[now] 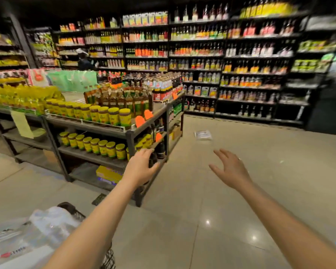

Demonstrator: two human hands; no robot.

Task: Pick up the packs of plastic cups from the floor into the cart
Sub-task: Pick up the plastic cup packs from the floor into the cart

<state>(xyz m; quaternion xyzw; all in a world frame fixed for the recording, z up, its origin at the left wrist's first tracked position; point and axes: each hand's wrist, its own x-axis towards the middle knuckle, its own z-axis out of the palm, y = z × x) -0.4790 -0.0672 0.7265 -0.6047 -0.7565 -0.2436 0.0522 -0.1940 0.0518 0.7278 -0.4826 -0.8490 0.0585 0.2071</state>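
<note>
A clear pack of plastic cups (pixel 202 135) lies flat on the pale tiled floor, well ahead of me in the aisle. My left hand (pixel 143 167) is stretched forward with fingers apart and holds nothing; it hangs in front of the corner of a display rack. Also empty and spread, my right hand (pixel 231 168) reaches forward a little short of the pack. The black wire cart (pixel 74 210) sits at the bottom left under my left forearm, with clear plastic packs (pixel 47 220) inside it.
A grey metal display rack (pixel 128 133) with yellow-lidded jars and bottles stands left of the aisle. Tall black shelves of bottles (pixel 241 74) line the back wall. A person (pixel 83 59) stands far back by the shelves. Open floor lies ahead and to the right.
</note>
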